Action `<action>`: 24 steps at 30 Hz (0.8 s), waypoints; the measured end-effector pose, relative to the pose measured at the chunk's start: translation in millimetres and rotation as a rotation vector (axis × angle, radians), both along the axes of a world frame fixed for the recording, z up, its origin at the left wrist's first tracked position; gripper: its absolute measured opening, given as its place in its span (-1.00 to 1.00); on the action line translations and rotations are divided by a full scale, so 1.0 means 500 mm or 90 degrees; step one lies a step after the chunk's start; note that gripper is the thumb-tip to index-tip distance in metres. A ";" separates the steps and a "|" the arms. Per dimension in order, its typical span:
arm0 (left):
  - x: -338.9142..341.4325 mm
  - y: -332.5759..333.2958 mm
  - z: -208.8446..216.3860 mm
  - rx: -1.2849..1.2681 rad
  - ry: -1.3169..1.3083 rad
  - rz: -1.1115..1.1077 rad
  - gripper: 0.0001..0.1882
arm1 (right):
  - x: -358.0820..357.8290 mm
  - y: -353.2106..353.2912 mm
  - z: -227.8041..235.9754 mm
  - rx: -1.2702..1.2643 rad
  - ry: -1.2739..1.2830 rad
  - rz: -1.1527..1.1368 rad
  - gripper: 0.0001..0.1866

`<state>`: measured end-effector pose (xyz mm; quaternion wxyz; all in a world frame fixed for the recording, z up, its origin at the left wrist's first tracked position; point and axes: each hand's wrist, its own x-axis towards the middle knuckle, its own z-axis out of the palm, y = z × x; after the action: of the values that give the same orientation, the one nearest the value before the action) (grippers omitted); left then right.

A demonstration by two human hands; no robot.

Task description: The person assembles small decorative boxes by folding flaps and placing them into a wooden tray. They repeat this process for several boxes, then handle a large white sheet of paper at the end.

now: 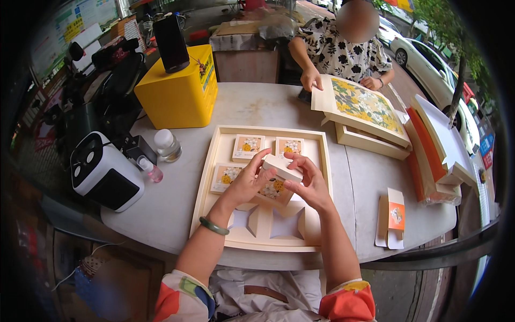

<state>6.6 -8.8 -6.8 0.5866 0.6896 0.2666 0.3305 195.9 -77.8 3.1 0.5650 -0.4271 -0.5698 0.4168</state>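
Note:
My left hand point(245, 181) and my right hand point(311, 185) hold a small cream box point(274, 191) with a floral print between their fingers. It is tilted, its plain cream top edge turned up, above a large shallow cream tray point(268, 130). Three other floral boxes lie in the tray: one at the back left point(248, 146), one at the back right point(289, 147) and one at the middle left point(225, 178). Along the tray's near side, two square compartments show pale bottoms with folded card flaps point(264, 224). My hands hide part of the tray's middle.
Across the table a person's hand point(311, 79) holds a flower-printed lid point(367, 110) over a cream box. Right are stacked orange and white box parts point(437, 145) and an orange carton point(396, 216). Left stand a yellow cabinet point(174, 99), jar point(168, 146), pink bottle point(152, 170) and appliance point(107, 170).

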 end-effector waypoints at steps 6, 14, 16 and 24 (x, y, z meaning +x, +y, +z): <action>0.003 0.004 -0.014 0.019 0.006 0.046 -0.15 | -0.005 0.009 -0.013 -0.057 -0.012 -0.068 -0.70; 0.007 -0.009 0.013 0.008 0.012 0.016 -0.12 | 0.000 0.009 -0.013 -0.050 0.037 -0.084 -0.63; 0.008 -0.009 0.014 -0.007 -0.013 0.021 -0.13 | 0.000 0.008 -0.007 -0.055 0.045 -0.076 -0.63; 0.004 -0.010 0.026 -0.038 0.000 0.008 -0.11 | 0.001 0.007 -0.006 -0.030 0.042 -0.066 -0.67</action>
<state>8.8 -13.9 6.0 0.6050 0.6702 0.2806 0.3257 196.5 -74.6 0.0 0.5937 -0.4553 -0.5181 0.4144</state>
